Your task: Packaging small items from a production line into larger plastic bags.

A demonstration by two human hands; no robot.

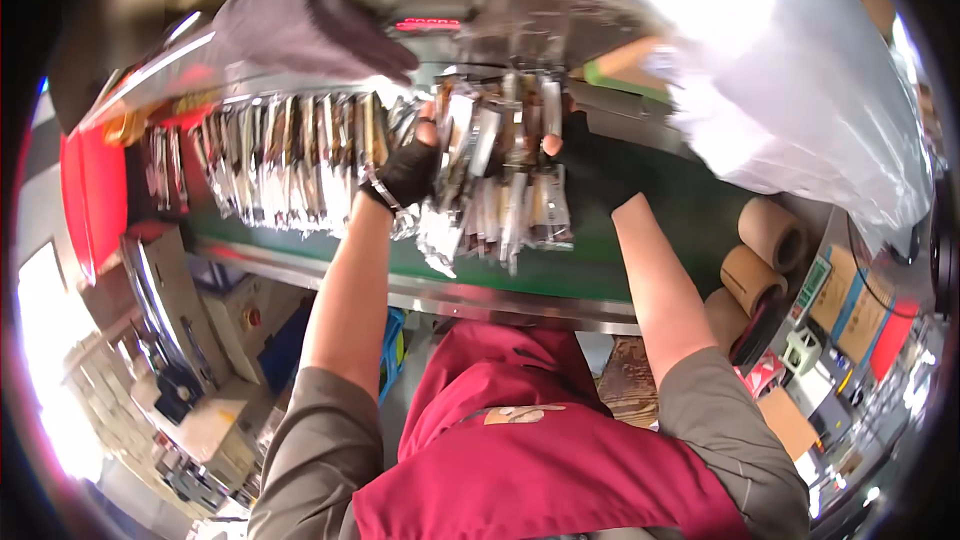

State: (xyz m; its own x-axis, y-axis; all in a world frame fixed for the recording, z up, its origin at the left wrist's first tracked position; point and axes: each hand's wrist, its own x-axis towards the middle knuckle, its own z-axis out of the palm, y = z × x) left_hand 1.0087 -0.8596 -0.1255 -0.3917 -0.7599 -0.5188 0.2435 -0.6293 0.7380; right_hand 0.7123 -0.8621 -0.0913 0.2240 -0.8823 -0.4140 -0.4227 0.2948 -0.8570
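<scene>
A stack of silver foil packets [495, 175] at the centre of the frame is pressed between the left hand [408, 168] and the right hand [590, 165], fingers closed on its ends, above the green conveyor belt [690, 220]. More upright foil packets [280, 165] are lined leftwards; a co-worker's grey-gloved hand [300, 25] is seen at upper left, cardboard rolls [765, 245] at right.

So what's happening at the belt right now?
A person in a red apron stands at a green conveyor belt and presses a bundle of silvery foil packets between both hands, the left hand and the right hand in dark fingerless gloves. More packets lie in a row on the belt to the left. Another person's grey-gloved hand reaches in from the far side. Cardboard rolls sit at the right.
</scene>
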